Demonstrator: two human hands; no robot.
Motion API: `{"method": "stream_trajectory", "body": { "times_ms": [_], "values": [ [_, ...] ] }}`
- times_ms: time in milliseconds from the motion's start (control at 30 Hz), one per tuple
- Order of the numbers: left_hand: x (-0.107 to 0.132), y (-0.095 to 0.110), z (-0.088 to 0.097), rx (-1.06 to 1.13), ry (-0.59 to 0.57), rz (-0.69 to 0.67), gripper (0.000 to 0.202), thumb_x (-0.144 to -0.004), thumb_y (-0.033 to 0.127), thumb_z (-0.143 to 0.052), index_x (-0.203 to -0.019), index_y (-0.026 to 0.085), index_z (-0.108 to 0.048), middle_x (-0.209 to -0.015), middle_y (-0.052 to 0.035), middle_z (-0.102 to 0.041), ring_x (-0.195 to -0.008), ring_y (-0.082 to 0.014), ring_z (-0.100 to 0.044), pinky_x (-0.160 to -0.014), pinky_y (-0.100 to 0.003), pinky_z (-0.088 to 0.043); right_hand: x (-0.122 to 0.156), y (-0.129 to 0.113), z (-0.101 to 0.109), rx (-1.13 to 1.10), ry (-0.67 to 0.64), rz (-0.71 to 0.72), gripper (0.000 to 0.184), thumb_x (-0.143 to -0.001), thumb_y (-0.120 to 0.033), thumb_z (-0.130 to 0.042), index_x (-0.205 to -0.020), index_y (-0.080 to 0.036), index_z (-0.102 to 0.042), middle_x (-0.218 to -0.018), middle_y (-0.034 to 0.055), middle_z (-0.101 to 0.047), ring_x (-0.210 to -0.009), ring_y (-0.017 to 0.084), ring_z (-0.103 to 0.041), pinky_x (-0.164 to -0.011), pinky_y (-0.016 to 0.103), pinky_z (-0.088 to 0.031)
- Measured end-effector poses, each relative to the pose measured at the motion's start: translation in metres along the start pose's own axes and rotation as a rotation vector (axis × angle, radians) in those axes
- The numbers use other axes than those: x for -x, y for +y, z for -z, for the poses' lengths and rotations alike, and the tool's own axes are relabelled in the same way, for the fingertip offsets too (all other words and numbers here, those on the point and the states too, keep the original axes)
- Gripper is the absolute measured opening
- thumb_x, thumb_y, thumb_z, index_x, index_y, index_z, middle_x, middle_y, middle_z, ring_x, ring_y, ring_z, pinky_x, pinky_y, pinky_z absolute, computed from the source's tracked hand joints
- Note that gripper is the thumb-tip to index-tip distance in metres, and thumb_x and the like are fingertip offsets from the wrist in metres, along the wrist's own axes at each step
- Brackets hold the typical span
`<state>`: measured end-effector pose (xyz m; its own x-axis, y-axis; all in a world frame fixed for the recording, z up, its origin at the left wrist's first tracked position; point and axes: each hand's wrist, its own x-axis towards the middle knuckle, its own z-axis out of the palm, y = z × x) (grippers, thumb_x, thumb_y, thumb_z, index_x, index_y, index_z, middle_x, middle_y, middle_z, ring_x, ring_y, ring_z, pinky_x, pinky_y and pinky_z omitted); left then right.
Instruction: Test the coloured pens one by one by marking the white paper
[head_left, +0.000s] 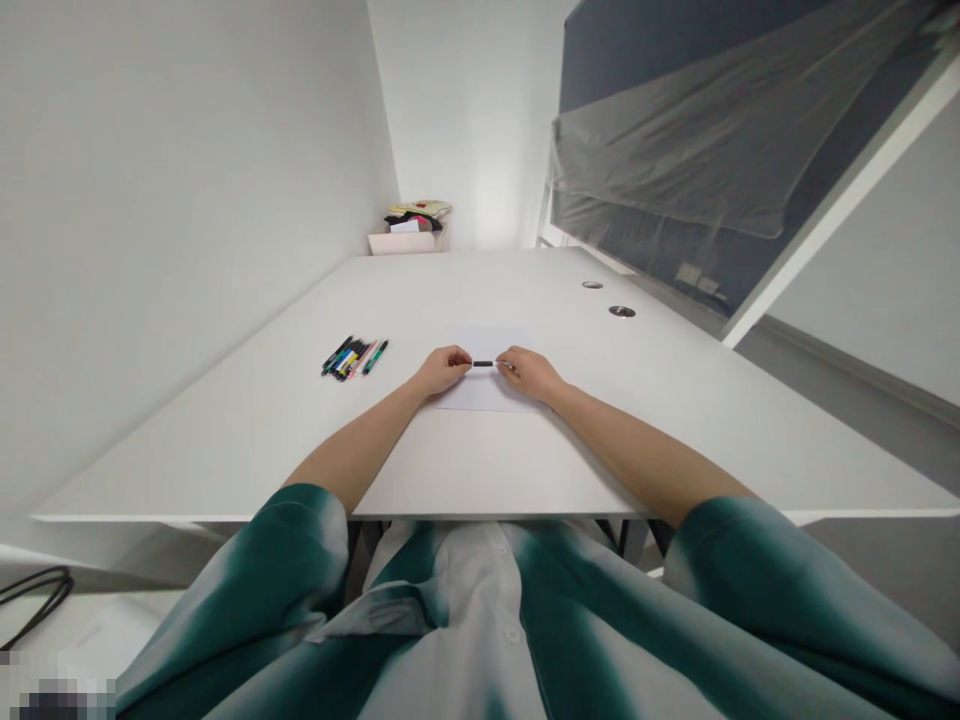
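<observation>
A black pen (483, 363) is pinched between the left grip (444, 368) and right grip (529, 371); paper (486, 398) lies beneath them on the counter (525, 290).

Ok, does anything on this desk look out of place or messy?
Nothing spilled or broken. The sheet of paper lies flat, the spare pens sit bunched to its left. The left hand and right hand hold a black pen over it. Only the plastic film on the dark panel sags, wrinkled.
</observation>
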<state>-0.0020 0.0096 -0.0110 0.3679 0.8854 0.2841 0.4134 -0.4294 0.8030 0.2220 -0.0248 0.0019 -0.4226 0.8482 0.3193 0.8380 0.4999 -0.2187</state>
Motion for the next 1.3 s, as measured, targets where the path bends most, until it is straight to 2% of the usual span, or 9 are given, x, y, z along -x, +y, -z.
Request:
{"method": "stream_trajectory", "body": {
  "times_ms": [100,300,400,500,667,867,1033,1200,1300],
  "values": [
    [0.001,0.002,0.001,-0.036,0.007,-0.010,0.016,-0.071,0.025,-0.064,-0.083,0.015,-0.067,-0.079,-0.0030,-0.069,-0.073,-0.0149,-0.058,-0.077,-0.032,-0.049,0.001,-0.004,0.003,0.038,-0.045,-0.007,0.031,-0.099,-0.029,-0.041,-0.109,-0.017,-0.067,-0.111,0.0109,-0.069,-0.101,0.020,-0.063,-0.083,0.027,-0.043],
    [0.001,0.005,0.001,-0.087,0.010,-0.031,0.016,-0.071,0.025,-0.062,-0.083,0.015,-0.067,-0.081,-0.0034,-0.069,-0.074,-0.0154,-0.058,-0.077,-0.031,-0.048,0.001,-0.005,0.003,0.041,-0.065,-0.082,0.030,-0.093,-0.030,-0.054,-0.120,-0.019,-0.060,-0.104,0.0075,-0.072,-0.092,0.020,-0.065,-0.075,0.027,-0.043],
    [0.001,0.006,0.001,-0.105,0.007,-0.039,0.017,-0.072,0.026,-0.061,-0.084,0.015,-0.067,-0.082,-0.0035,-0.070,-0.075,-0.0158,-0.059,-0.078,-0.032,-0.048,0.000,-0.003,0.003,0.051,-0.054,-0.017,0.027,-0.097,-0.031,-0.046,-0.112,-0.019,-0.065,-0.109,0.0085,-0.071,-0.099,0.020,-0.064,-0.079,0.027,-0.043],
    [0.002,0.007,0.001,-0.129,0.004,-0.042,0.017,-0.072,0.026,-0.061,-0.084,0.016,-0.068,-0.082,-0.0033,-0.070,-0.077,-0.0164,-0.060,-0.081,-0.033,-0.049,0.001,-0.004,0.005,0.069,-0.069,0.012,0.035,-0.100,-0.032,-0.037,-0.108,-0.018,-0.068,-0.111,0.0106,-0.070,-0.101,0.020,-0.063,-0.081,0.027,-0.043],
    [0.002,0.008,0.001,-0.152,0.001,-0.046,0.016,-0.072,0.024,-0.060,-0.084,0.016,-0.069,-0.084,-0.0036,-0.071,-0.079,-0.0170,-0.062,-0.082,-0.033,-0.049,0.002,-0.008,0.008,0.047,-0.081,-0.057,0.034,-0.094,-0.032,-0.052,-0.124,-0.019,-0.060,-0.106,0.0083,-0.072,-0.093,0.020,-0.065,-0.075,0.027,-0.043],
    [0.002,0.008,0.000,-0.155,0.014,-0.040,0.016,-0.072,0.025,-0.060,-0.083,0.016,-0.068,-0.083,-0.0032,-0.071,-0.078,-0.0164,-0.061,-0.082,-0.032,-0.049,0.000,-0.005,0.006,0.057,-0.091,0.014,0.032,-0.099,-0.030,-0.039,-0.108,-0.019,-0.068,-0.111,0.0094,-0.071,-0.101,0.020,-0.064,-0.080,0.026,-0.042],
    [0.002,0.010,0.000,-0.147,-0.004,-0.048,0.016,-0.072,0.024,-0.060,-0.084,0.016,-0.068,-0.083,-0.0032,-0.071,-0.079,-0.0162,-0.061,-0.083,-0.033,-0.049,0.000,-0.005,0.005,0.058,-0.109,-0.062,0.034,-0.094,-0.034,-0.052,-0.123,-0.020,-0.060,-0.101,0.0080,-0.074,-0.091,0.021,-0.066,-0.075,0.027,-0.042],
    [0.003,0.011,0.000,-0.155,0.006,-0.036,0.017,-0.073,0.025,-0.060,-0.084,0.016,-0.069,-0.083,-0.0037,-0.071,-0.080,-0.0168,-0.062,-0.084,-0.034,-0.049,0.000,-0.008,0.007,0.068,-0.110,-0.003,0.032,-0.100,-0.032,-0.039,-0.107,-0.020,-0.068,-0.109,0.0091,-0.073,-0.098,0.020,-0.066,-0.077,0.027,-0.042],
    [0.003,0.011,-0.001,-0.164,0.000,-0.032,0.017,-0.073,0.024,-0.060,-0.084,0.016,-0.069,-0.083,-0.0036,-0.071,-0.080,-0.0171,-0.062,-0.083,-0.034,-0.049,0.000,-0.008,0.007,0.076,-0.129,-0.037,0.033,-0.098,-0.037,-0.044,-0.116,-0.019,-0.065,-0.103,0.0093,-0.074,-0.095,0.021,-0.066,-0.076,0.027,-0.042]
  ]
}}
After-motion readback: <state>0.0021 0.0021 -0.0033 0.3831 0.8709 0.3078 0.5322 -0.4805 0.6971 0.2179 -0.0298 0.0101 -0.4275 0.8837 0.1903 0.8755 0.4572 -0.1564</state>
